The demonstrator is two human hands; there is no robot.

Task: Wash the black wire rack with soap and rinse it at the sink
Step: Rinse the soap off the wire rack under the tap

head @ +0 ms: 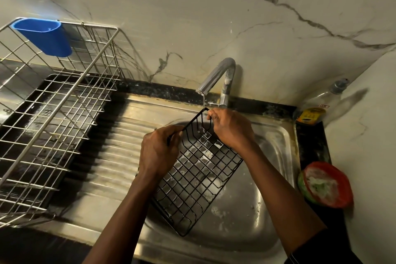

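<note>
Water fell in a thin stream from the curved steel faucet onto the far corner of the black wire rack. The rack was held over the basin of the steel sink, tilted with its far end raised under the spout and its near end lower, toward the near rim. The left grip was clamped on the rack's left edge wire, fingers curled round it, and the right grip pinched the upturned far end at its right side, just beside the stream. Soapy film filled several cells of the grid toward the far end. To the left, over the ribbed drainboard, stood a silver wire dish drainer with a blue plastic cup hung on its far rail. At the far right corner of the dark surface a clear bottle with a yellow label sat against the marble wall. Nearer on the right lay a red and green tub holding something white and sudsy.
</note>
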